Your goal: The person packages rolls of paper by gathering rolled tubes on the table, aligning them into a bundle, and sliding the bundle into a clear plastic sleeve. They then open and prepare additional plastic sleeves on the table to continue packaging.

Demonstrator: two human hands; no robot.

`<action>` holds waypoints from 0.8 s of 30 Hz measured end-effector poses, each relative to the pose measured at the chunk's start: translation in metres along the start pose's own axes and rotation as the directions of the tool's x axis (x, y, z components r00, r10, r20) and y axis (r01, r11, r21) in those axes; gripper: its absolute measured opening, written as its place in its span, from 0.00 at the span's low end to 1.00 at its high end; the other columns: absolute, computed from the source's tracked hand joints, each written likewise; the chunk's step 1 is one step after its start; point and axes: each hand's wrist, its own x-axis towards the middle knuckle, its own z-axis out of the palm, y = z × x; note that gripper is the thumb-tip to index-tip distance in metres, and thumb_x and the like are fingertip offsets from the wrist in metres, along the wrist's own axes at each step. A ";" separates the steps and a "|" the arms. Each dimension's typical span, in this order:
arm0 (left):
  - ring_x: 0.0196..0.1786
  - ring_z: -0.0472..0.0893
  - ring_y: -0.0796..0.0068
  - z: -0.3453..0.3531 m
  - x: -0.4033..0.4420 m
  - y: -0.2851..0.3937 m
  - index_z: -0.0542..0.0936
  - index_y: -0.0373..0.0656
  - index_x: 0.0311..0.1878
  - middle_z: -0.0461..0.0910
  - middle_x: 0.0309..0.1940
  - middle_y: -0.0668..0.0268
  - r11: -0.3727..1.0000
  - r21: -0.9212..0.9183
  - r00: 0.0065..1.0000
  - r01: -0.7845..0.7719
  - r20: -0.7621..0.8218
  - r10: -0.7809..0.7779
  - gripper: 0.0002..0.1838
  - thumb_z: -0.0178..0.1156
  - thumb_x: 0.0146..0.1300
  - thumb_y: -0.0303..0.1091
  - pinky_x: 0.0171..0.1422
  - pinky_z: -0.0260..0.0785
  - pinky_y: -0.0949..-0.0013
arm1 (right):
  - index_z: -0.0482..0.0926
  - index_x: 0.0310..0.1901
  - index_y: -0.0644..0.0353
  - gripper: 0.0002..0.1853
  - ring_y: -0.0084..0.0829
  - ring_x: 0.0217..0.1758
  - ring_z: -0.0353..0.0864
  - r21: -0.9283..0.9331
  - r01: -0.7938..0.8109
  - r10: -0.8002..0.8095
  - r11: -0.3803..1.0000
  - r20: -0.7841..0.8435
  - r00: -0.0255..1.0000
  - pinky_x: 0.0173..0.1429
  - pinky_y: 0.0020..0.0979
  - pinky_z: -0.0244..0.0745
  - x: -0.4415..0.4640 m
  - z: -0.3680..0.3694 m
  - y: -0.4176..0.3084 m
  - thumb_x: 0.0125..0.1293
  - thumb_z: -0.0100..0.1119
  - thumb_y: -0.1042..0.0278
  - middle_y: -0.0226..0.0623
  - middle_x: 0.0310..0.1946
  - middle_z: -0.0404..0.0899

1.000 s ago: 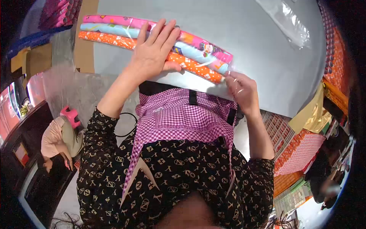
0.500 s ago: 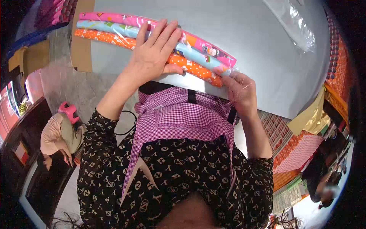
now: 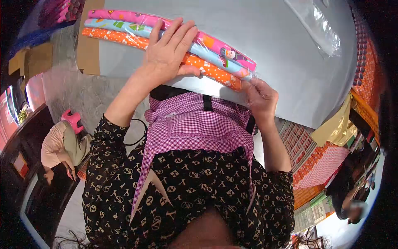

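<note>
Three long rolls lie side by side under clear plastic film: a pink roll (image 3: pixel 124 16), a light blue roll (image 3: pixel 107 24) and an orange roll with white dots (image 3: pixel 112 36). Across their middle my left hand (image 3: pixel 168 52) lies flat with its fingers spread, pressing on the film. At the right end of the rolls my right hand (image 3: pixel 261 97) has its fingers closed in a pinch on the clear plastic wrap, close to the end of the orange roll.
The rolls rest on a grey table (image 3: pixel 290 83). A clear plastic bag (image 3: pixel 319 29) lies at its upper right. Cardboard (image 3: pixel 88 58) is at the left edge. A person (image 3: pixel 62 145) bends near a pink stool (image 3: pixel 72 120) at left; another person (image 3: pixel 348 195) is at right.
The view has shifted slightly, so the rolls' left end appears a little higher. Both hands keep nearly the same places on the rolls and the wrap.
</note>
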 end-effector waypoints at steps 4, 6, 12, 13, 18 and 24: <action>0.69 0.64 0.58 0.000 0.002 0.001 0.67 0.39 0.65 0.68 0.64 0.60 1.000 -0.008 1.000 0.017 0.000 -0.017 0.51 0.58 0.44 0.70 0.73 0.46 0.43 | 0.83 0.40 0.68 0.09 0.13 0.25 0.68 -0.096 0.067 -0.064 0.993 0.027 0.998 0.28 0.19 0.64 0.003 -0.005 0.000 0.62 0.65 0.71 0.23 0.24 0.75; 0.69 0.64 0.58 -0.001 0.002 0.001 0.68 0.39 0.64 0.68 0.64 0.60 1.000 0.002 1.000 0.010 0.006 -0.010 0.51 0.59 0.44 0.70 0.73 0.47 0.43 | 0.83 0.41 0.68 0.10 0.13 0.25 0.68 -0.110 0.026 -0.021 0.994 0.041 0.999 0.28 0.20 0.64 0.004 -0.007 -0.008 0.62 0.65 0.70 0.23 0.24 0.75; 0.69 0.64 0.58 -0.002 0.001 0.003 0.68 0.38 0.65 0.69 0.64 0.60 0.999 0.049 1.000 0.004 0.017 -0.005 0.51 0.59 0.44 0.69 0.72 0.47 0.42 | 0.82 0.46 0.68 0.16 0.14 0.24 0.67 -0.025 -0.196 0.196 0.980 -0.013 0.981 0.26 0.20 0.61 0.006 -0.010 -0.035 0.60 0.66 0.67 0.25 0.23 0.75; 0.69 0.64 0.58 -0.004 0.002 0.003 0.68 0.38 0.65 0.69 0.64 0.60 0.999 0.048 1.000 0.002 0.012 -0.002 0.51 0.59 0.44 0.69 0.72 0.47 0.42 | 0.82 0.46 0.68 0.16 0.14 0.24 0.67 -0.026 -0.193 0.193 0.981 -0.017 0.981 0.26 0.20 0.61 0.006 -0.011 -0.031 0.60 0.66 0.67 0.25 0.23 0.75; 0.66 0.66 0.53 -0.011 0.014 0.007 0.70 0.37 0.60 0.70 0.61 0.57 1.000 0.012 1.000 0.010 0.002 -0.010 0.44 0.61 0.48 0.64 0.69 0.51 0.43 | 0.81 0.47 0.69 0.17 0.14 0.26 0.68 -0.149 -0.138 0.139 0.979 -0.002 0.990 0.28 0.19 0.63 0.012 -0.008 -0.024 0.59 0.67 0.68 0.25 0.25 0.76; 0.64 0.68 0.52 0.000 0.034 0.025 0.72 0.36 0.57 0.72 0.58 0.55 0.994 -0.106 0.999 0.014 -0.042 -0.018 0.36 0.61 0.55 0.58 0.68 0.53 0.43 | 0.80 0.48 0.70 0.18 0.14 0.27 0.69 -0.157 -0.060 0.061 0.986 0.003 0.998 0.30 0.18 0.65 0.015 -0.012 -0.012 0.59 0.67 0.68 0.26 0.26 0.77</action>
